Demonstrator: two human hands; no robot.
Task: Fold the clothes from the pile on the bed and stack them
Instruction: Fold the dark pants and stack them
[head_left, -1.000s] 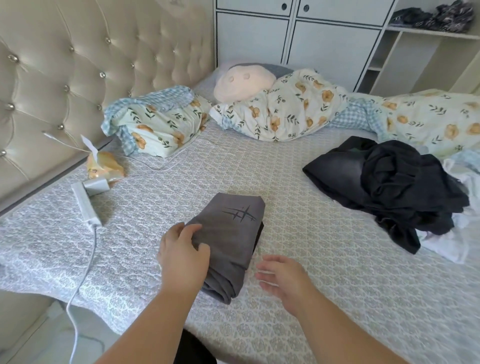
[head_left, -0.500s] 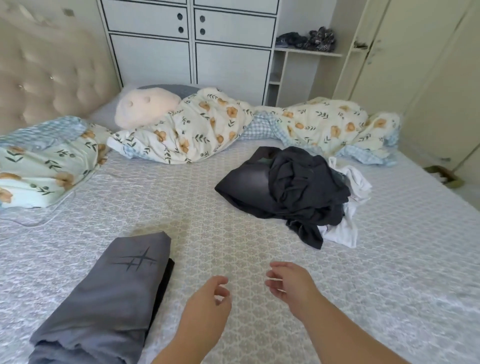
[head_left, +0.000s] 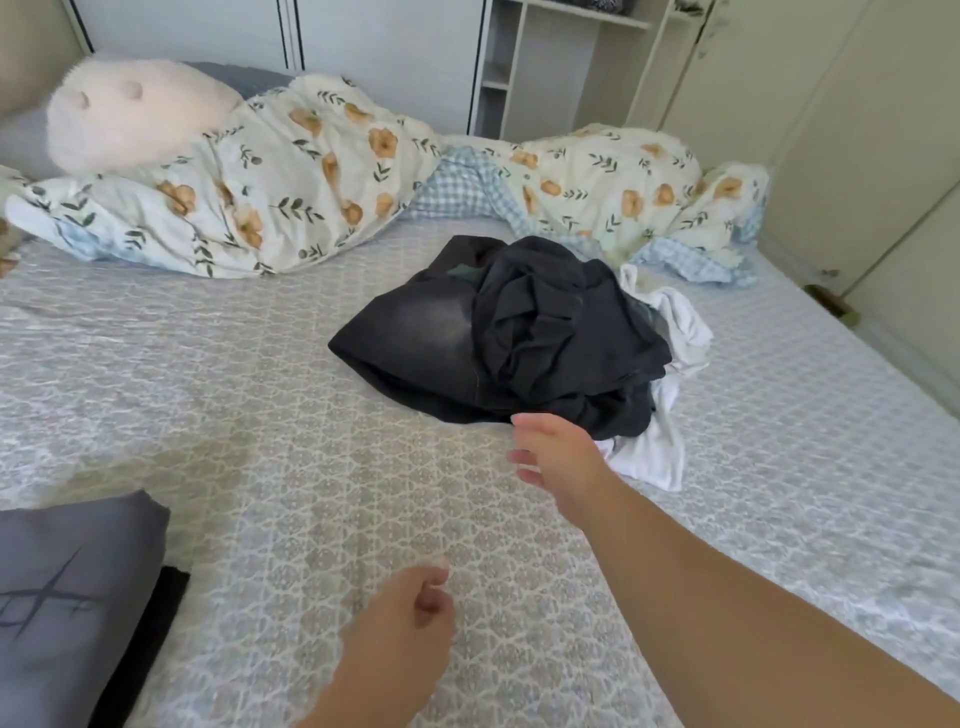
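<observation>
Head view. Pile (head_left: 524, 332) of dark clothes with a white garment (head_left: 660, 431) at its right edge sits mid-bed (head_left: 260, 415). Right hand (head_left: 558, 462) stretched out at the pile's near edge, fingers straight and slightly spread, holding nothing; contact with the cloth cannot be told. Left hand (head_left: 402, 623) nearer the camera than the pile, above the sheet, fingers loosely curled, empty. Folded grey garment (head_left: 67, 597) lies well left of the pile, atop something black. Floral duvet (head_left: 311, 176) and pink plush (head_left: 130, 111) beyond the pile.
</observation>
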